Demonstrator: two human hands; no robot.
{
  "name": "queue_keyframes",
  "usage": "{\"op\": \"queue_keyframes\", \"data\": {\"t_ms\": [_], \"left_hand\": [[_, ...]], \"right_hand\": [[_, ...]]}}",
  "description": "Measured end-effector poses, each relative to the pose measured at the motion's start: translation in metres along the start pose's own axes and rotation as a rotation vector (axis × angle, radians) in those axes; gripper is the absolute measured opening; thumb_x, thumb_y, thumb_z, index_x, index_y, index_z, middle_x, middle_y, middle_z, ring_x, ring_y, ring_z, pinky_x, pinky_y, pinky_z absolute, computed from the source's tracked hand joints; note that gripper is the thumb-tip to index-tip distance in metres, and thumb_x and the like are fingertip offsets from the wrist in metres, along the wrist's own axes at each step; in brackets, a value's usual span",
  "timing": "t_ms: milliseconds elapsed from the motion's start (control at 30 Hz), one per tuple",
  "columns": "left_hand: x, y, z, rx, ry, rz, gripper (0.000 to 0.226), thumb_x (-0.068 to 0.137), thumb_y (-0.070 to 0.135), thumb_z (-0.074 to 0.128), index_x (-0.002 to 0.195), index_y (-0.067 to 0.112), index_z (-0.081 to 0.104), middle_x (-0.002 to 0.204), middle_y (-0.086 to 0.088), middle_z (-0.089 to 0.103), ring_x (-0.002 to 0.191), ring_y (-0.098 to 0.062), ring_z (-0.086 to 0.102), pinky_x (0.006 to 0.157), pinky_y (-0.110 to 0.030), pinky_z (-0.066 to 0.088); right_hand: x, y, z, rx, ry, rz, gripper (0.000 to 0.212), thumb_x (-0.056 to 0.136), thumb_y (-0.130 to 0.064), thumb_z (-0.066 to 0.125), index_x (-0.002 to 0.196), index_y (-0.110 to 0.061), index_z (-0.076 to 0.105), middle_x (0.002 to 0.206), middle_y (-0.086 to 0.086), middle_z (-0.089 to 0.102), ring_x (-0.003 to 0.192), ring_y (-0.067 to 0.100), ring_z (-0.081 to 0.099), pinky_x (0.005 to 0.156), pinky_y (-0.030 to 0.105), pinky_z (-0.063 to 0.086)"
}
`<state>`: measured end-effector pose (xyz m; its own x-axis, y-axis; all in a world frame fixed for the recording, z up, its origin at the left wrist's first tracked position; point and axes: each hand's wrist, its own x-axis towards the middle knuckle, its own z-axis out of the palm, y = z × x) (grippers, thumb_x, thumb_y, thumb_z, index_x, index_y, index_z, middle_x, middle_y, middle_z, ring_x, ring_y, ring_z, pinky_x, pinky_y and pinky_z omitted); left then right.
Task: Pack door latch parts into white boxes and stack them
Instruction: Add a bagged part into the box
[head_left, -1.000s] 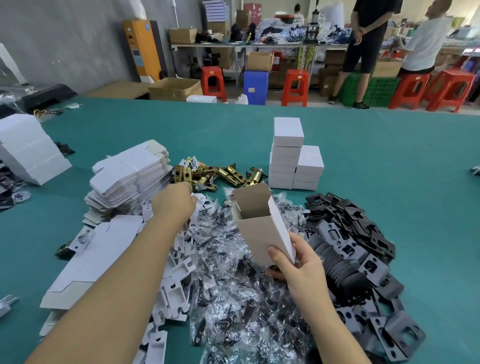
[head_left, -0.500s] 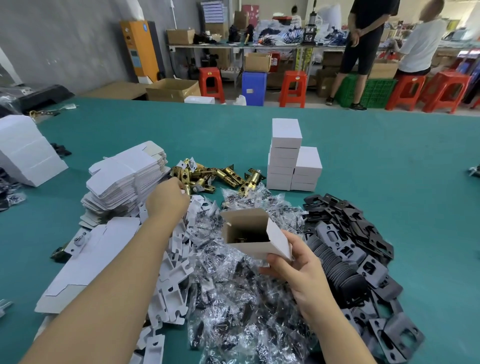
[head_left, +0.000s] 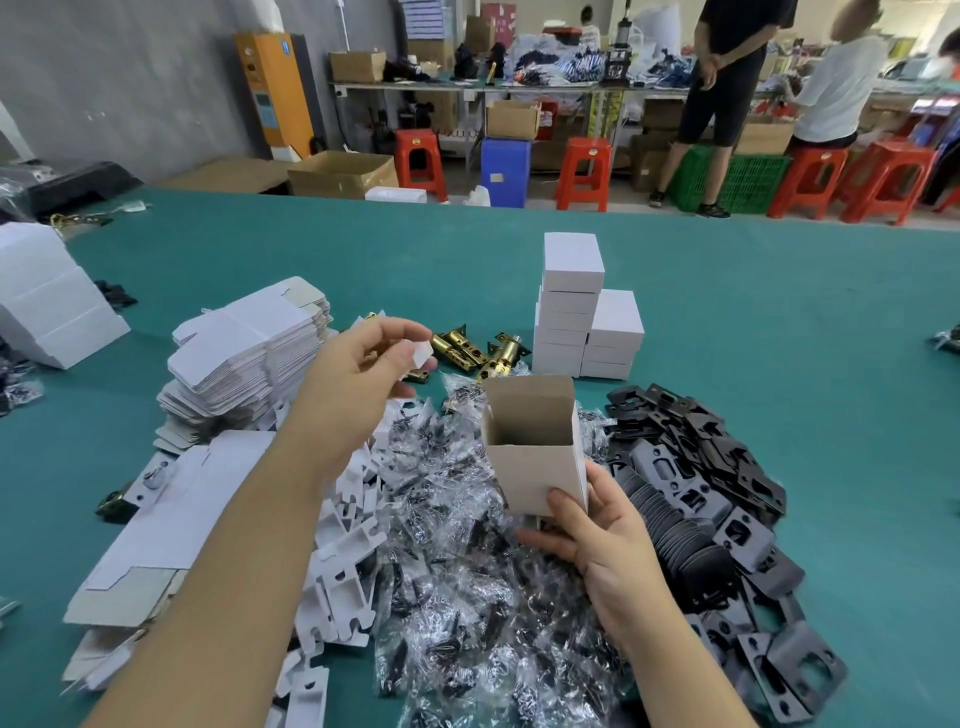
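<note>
Nearest the near edge of the table (head_left: 779, 312), the right hand (head_left: 605, 540) grips the open box (head_left: 535, 447) by its lower end, thumb across the front face and fingers curled beneath. The box stands upright in the air above the heap of bagged parts (head_left: 467, 545), long axis near vertical, mouth up, its back flap raised. Thin card like this should be light but easily crushed, so a hold low on the corners, where the folds stiffen it, seems safest.

A little farther, the left hand (head_left: 363, 364) is raised above the table, apart from the right, pinching a small white piece (head_left: 423, 356) between thumb and fingertips; what it is I cannot tell.

Beyond it the brass latches (head_left: 467, 348) lie flat on the table, long axes mostly slanting toward the far left. They look heavy, rigid and smooth; gripping the barrel mid-length should serve.

Farther still stands the stack of closed boxes (head_left: 571, 306).
</note>
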<state>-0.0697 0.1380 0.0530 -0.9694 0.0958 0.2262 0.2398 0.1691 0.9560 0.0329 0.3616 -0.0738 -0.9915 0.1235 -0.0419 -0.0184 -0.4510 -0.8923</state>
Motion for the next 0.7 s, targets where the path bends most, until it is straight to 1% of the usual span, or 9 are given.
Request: {"op": "queue_keyframes", "data": {"t_ms": [33, 67, 133, 233, 300, 400, 500, 600, 700], "left_hand": [[-0.004, 0.003, 0.0, -0.097, -0.029, -0.011, 0.025, 0.103, 0.005, 0.054, 0.106, 0.023, 0.072, 0.091, 0.012, 0.074, 0.094, -0.012, 0.075, 0.068, -0.024, 0.06], [-0.008, 0.005, -0.001, -0.147, -0.051, 0.004, 0.025, 0.102, 0.003, 0.055, 0.107, 0.022, 0.072, 0.09, 0.01, 0.074, 0.094, -0.021, 0.076, 0.063, -0.024, 0.059], [-0.013, 0.009, -0.002, -0.142, -0.082, 0.079, 0.025, 0.099, 0.003, 0.06, 0.108, 0.024, 0.072, 0.092, 0.004, 0.073, 0.087, -0.028, 0.076, 0.057, -0.022, 0.055], [-0.018, 0.014, 0.001, 0.003, -0.144, 0.198, 0.024, 0.097, 0.003, 0.063, 0.106, 0.023, 0.074, 0.088, -0.003, 0.075, 0.074, -0.028, 0.075, 0.054, -0.027, 0.056], [-0.022, 0.015, 0.008, 0.053, -0.204, 0.216, 0.024, 0.097, 0.001, 0.063, 0.105, 0.02, 0.075, 0.085, -0.005, 0.077, 0.072, -0.026, 0.076, 0.059, -0.032, 0.061], [-0.028, 0.018, 0.017, -0.013, -0.296, 0.146, 0.027, 0.096, -0.002, 0.063, 0.113, 0.017, 0.072, 0.091, -0.006, 0.079, 0.088, -0.023, 0.078, 0.077, -0.033, 0.063], [-0.034, 0.021, 0.019, -0.028, -0.347, 0.119, 0.036, 0.09, -0.003, 0.072, 0.114, 0.022, 0.07, 0.099, -0.005, 0.078, 0.098, -0.02, 0.076, 0.088, -0.037, 0.061], [-0.038, 0.025, 0.02, -0.01, -0.357, 0.167, 0.038, 0.083, 0.001, 0.08, 0.108, 0.028, 0.071, 0.104, -0.004, 0.076, 0.095, -0.022, 0.077, 0.086, -0.043, 0.062], [-0.04, 0.027, 0.024, 0.013, -0.305, 0.219, 0.026, 0.081, 0.025, 0.084, 0.104, 0.029, 0.072, 0.095, -0.005, 0.075, 0.076, -0.024, 0.078, 0.072, -0.041, 0.065]], "right_hand": [[0.0, 0.0, 0.0, -0.001, 0.002, 0.004, 0.043, 0.086, -0.015, 0.075, 0.126, -0.029, 0.07, 0.129, 0.013, 0.07, 0.116, 0.037, 0.069, 0.08, 0.045, 0.064], [0.0, 0.0, 0.0, 0.0, 0.004, 0.007, 0.043, 0.086, -0.015, 0.075, 0.126, -0.029, 0.07, 0.129, 0.013, 0.07, 0.116, 0.037, 0.069, 0.08, 0.044, 0.064], [0.0, -0.001, 0.001, 0.007, 0.004, 0.01, 0.043, 0.085, -0.017, 0.076, 0.125, -0.029, 0.071, 0.128, 0.013, 0.07, 0.115, 0.036, 0.07, 0.08, 0.044, 0.064], [0.0, -0.002, 0.002, 0.014, 0.003, 0.021, 0.046, 0.079, -0.024, 0.082, 0.123, -0.029, 0.072, 0.128, 0.015, 0.071, 0.112, 0.038, 0.071, 0.078, 0.041, 0.064], [0.0, -0.003, 0.003, 0.021, 0.001, 0.026, 0.047, 0.077, -0.026, 0.083, 0.123, -0.029, 0.072, 0.127, 0.015, 0.071, 0.111, 0.039, 0.071, 0.077, 0.04, 0.064], [0.001, -0.003, 0.003, 0.029, 0.007, 0.029, 0.045, 0.078, -0.027, 0.082, 0.122, -0.028, 0.072, 0.127, 0.016, 0.07, 0.111, 0.04, 0.071, 0.077, 0.04, 0.065], [0.001, -0.003, 0.002, 0.04, 0.014, 0.031, 0.044, 0.079, -0.028, 0.082, 0.122, -0.028, 0.072, 0.127, 0.017, 0.07, 0.111, 0.041, 0.07, 0.078, 0.041, 0.065], [0.0, -0.004, 0.003, 0.039, 0.012, 0.03, 0.046, 0.079, -0.031, 0.086, 0.122, -0.027, 0.072, 0.126, 0.017, 0.07, 0.112, 0.041, 0.07, 0.078, 0.041, 0.065], [0.0, -0.004, 0.004, 0.032, -0.001, 0.029, 0.059, 0.07, -0.043, 0.094, 0.122, -0.027, 0.071, 0.126, 0.015, 0.071, 0.112, 0.039, 0.07, 0.079, 0.042, 0.065]]}}
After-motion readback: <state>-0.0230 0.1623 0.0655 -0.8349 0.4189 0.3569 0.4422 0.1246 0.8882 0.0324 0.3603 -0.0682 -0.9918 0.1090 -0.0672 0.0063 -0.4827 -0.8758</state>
